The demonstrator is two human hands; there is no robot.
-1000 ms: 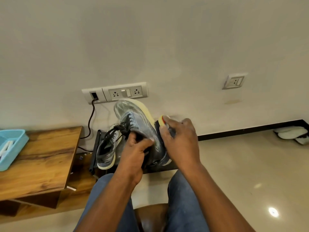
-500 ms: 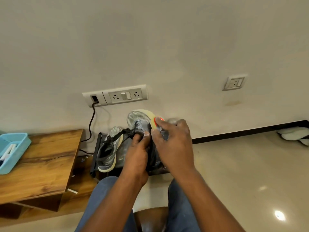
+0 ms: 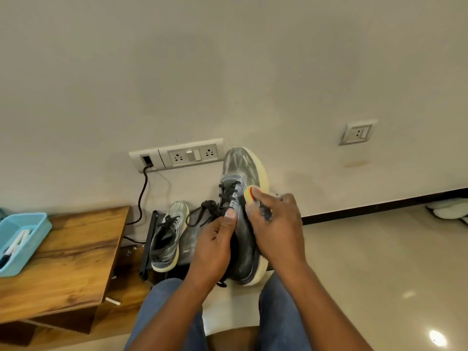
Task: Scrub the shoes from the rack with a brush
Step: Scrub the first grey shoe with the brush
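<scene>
The left hand (image 3: pixel 215 245) is closed around the grey shoe (image 3: pixel 240 198), its thumb pressed on the tongue side just below the black laces (image 3: pixel 217 206), and holds it toe-up above the person's knees. The right hand (image 3: pixel 274 224) is clenched on a small brush (image 3: pixel 250 195), whose yellow and orange end shows past the fingertips and lies against the shoe's right side, beside the cream sole (image 3: pixel 262 173).

Behind the held shoe, the second grey shoe (image 3: pixel 167 236) rests on the black rack (image 3: pixel 149 244), toe towards the wall. The rack stands on the floor against the wall, just beside the right edge of the wooden desk (image 3: pixel 63 262). A light blue tray (image 3: pixel 38 229) sits at the desk's left edge. A black cable (image 3: pixel 142 196) runs down from the socket strip (image 3: pixel 177 155) on the wall behind the desk's far right corner. Pale slippers (image 3: pixel 448 211) lie on the floor at the far right.
</scene>
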